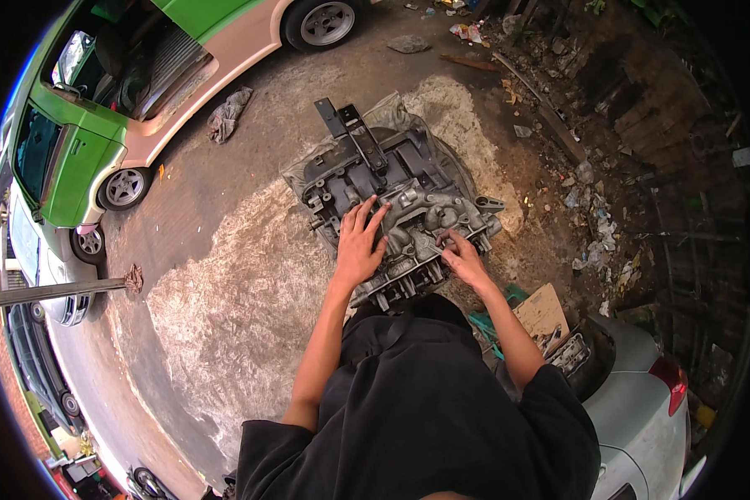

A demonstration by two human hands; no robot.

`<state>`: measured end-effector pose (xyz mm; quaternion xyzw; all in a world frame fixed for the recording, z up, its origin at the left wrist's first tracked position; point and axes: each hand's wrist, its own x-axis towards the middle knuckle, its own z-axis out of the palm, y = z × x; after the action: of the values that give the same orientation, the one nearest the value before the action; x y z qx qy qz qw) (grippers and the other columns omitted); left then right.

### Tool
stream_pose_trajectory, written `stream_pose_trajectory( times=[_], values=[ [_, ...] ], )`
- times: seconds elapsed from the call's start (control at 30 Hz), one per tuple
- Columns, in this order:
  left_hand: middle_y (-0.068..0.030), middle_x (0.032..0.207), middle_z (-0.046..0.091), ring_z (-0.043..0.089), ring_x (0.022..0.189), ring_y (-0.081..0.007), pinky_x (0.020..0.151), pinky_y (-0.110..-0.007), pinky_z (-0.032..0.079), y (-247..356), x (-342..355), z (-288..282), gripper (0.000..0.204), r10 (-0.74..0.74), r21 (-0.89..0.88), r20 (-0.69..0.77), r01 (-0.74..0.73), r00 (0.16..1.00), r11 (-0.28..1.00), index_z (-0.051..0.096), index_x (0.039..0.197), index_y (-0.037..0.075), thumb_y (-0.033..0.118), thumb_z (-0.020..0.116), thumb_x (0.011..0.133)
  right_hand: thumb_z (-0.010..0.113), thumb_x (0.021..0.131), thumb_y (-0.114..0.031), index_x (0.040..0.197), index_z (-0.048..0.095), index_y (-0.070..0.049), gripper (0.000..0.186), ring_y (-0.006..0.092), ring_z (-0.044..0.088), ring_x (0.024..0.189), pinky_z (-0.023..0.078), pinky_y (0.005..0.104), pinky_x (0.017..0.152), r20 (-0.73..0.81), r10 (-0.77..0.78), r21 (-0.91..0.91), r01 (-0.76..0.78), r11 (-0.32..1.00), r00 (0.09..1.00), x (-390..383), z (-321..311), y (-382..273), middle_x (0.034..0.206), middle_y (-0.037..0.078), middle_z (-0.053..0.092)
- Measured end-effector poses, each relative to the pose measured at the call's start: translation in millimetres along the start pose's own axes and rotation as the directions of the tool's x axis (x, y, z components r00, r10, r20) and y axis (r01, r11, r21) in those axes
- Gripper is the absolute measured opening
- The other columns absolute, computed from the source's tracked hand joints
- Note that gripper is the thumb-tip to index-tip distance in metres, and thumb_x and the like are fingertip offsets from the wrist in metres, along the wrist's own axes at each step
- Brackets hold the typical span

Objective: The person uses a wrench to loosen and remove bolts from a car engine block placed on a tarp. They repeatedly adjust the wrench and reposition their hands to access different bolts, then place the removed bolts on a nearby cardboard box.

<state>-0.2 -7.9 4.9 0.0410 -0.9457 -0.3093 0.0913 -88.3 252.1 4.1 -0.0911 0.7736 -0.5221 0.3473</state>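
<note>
A greasy dark engine (412, 158) lies in front of me, with a dull grey cast-metal manifold (425, 202) across its near side. My left hand (359, 247) rests on the engine's left part, fingers spread and nothing in them. On the right, my right hand (462, 257) is over the manifold with thumb and fingers pinched together. A small thin thing seems to be at those fingertips, too small to name. A black metal bracket (360, 137) sticks up at the engine's far side. Some cloth or sheeting shows under the engine's edges.
A green and pink van (200, 75) with an open side stands at the far left. A crumpled rag (229, 115) lies on the ground. Litter (596, 225) lines the right side. Close on my right are cardboard (542, 313), metal parts (570, 355) and a silver car (642, 417).
</note>
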Motion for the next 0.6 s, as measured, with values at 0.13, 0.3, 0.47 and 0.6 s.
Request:
stream_pose_trajectory(
  times=[0.13,0.3,0.47,0.6],
  values=[
    [-0.009,0.168,0.035,0.033,0.151,-0.0397,0.126,-0.053,0.031,0.2,-0.1,-0.5,0.07,0.001,-0.001,0.004,-0.001,1.0,1.0,0.048,0.158,0.023,0.018,0.071,0.092,0.063,0.092,-0.01,0.11,0.064,-0.007,0.018,0.0105,0.038,0.059,0.034,0.0324,0.058,0.125,0.008,-0.031,-0.004,1.0,0.992,5.2,-7.1,2.3,0.062,-0.002,0.049],
    [-0.0089,0.167,0.036,0.034,0.151,-0.0384,0.127,-0.055,0.026,0.4,-0.3,-1.6,0.074,0.005,-0.022,0.015,-0.004,1.0,1.0,0.045,0.16,0.023,0.016,0.071,0.091,0.064,0.094,-0.01,0.11,0.065,-0.007,0.017,0.0089,0.038,0.056,0.032,0.0319,0.055,0.224,-0.018,-0.046,0.029,0.999,0.975,24.6,-8.0,2.7,0.061,-0.002,0.05],
    [-0.0095,0.167,0.036,0.034,0.151,-0.0395,0.126,-0.053,0.029,0.9,0.4,-1.9,0.072,0.008,-0.017,0.01,-0.008,1.0,1.0,0.047,0.159,0.022,0.016,0.07,0.091,0.059,0.096,-0.013,0.111,0.064,-0.007,0.016,0.0074,0.044,0.054,0.03,0.0282,0.047,0.327,0.047,-0.084,-0.021,0.996,0.944,40.6,-17.2,-6.7,0.061,-0.001,0.053],
    [-0.0096,0.167,0.036,0.033,0.15,-0.0401,0.125,-0.053,0.031,1.3,0.2,-2.3,0.072,0.004,-0.012,0.007,-0.004,1.0,1.0,0.047,0.158,0.022,0.015,0.07,0.091,0.06,0.099,-0.016,0.112,0.064,-0.007,0.017,0.0073,0.042,0.049,0.028,0.0279,0.042,0.352,0.13,-0.166,-0.075,0.983,0.927,51.4,-19.6,-16.8,0.063,0.0,0.056]
  ],
)
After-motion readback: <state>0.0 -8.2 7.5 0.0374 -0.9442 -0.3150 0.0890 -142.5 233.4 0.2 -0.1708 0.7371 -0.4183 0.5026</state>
